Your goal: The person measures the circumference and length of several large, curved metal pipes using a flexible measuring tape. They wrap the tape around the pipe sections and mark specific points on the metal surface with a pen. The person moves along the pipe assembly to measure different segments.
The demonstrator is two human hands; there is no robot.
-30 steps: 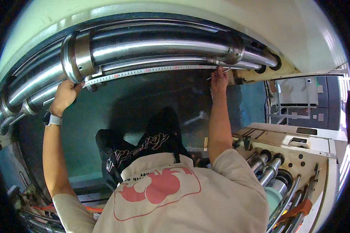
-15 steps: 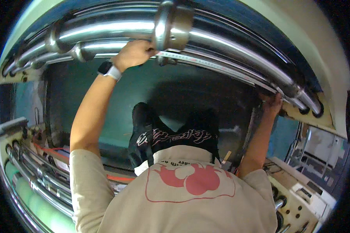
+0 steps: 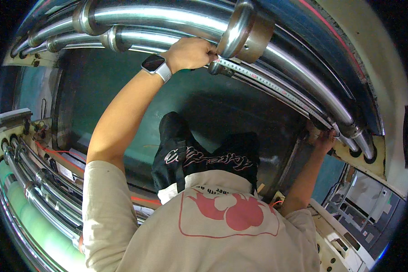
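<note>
A white tape measure blade [image 3: 269, 84] stretches along the thin lower bars, from my left hand to my right. My left hand [image 3: 190, 53], a watch on its wrist, is closed on the tape's left end, just beside the wide metal collar [image 3: 240, 34] on the large shiny roller [image 3: 163, 17]. Its fingertips are partly hidden. Over by the right frame, my right hand [image 3: 324, 136] is closed at the tape's other end, under the roller's narrow end. That hand lies in shadow, and some of its fingers are hidden. The tape's case cannot be made out.
More collars, one a metal ring [image 3: 115, 38], sit along the rollers to the left. A cream machine frame [image 3: 378, 154] holds the right roller ends. Behind me at lower left are other rollers [image 3: 47, 213] and a pale green drum [image 3: 43, 231]. A dark green floor [image 3: 109, 104] lies below.
The view has shifted, so rollers and collars appear farther right and tilted. Both hands stay at the two ends of the tape, the left still beside the wide collar.
</note>
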